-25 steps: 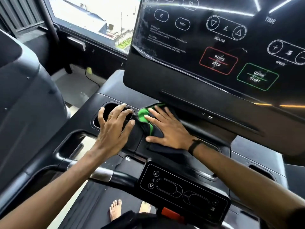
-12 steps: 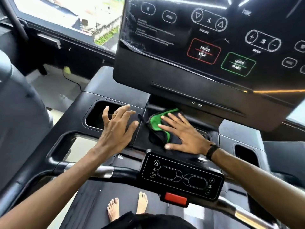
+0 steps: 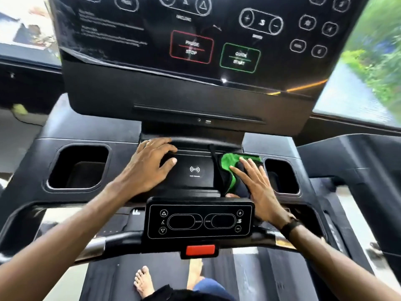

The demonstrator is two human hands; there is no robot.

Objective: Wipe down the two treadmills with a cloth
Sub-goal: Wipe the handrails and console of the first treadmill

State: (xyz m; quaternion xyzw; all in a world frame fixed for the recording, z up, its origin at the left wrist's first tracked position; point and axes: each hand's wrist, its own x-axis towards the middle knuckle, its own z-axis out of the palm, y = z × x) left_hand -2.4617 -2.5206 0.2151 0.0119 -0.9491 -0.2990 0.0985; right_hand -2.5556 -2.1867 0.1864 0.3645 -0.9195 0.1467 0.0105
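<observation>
I stand on a black treadmill, facing its console tray (image 3: 130, 146) under the big dark touch screen (image 3: 195, 40). A green and black cloth (image 3: 227, 166) lies on the right part of the centre tray, beside the wireless-charging pad (image 3: 194, 170). My right hand (image 3: 256, 187) presses flat on the cloth with straight fingers. My left hand (image 3: 152, 164) rests on the left part of the tray with relaxed fingers, holding nothing. The second treadmill is only partly visible, as a dark body (image 3: 358, 170) at the right.
Cup-holder recesses sit at the left (image 3: 78, 168) and right (image 3: 282, 177) of the tray. A small control panel (image 3: 199, 220) with a red stop button (image 3: 200, 249) sits on the handlebar below. My bare feet (image 3: 143, 281) stand on the belt. A window lies behind.
My right hand has slid the cloth from the tray's left-centre to its right side, uncovering the charging pad. My left hand moved from the left cup holder onto the tray. The view shifted right.
</observation>
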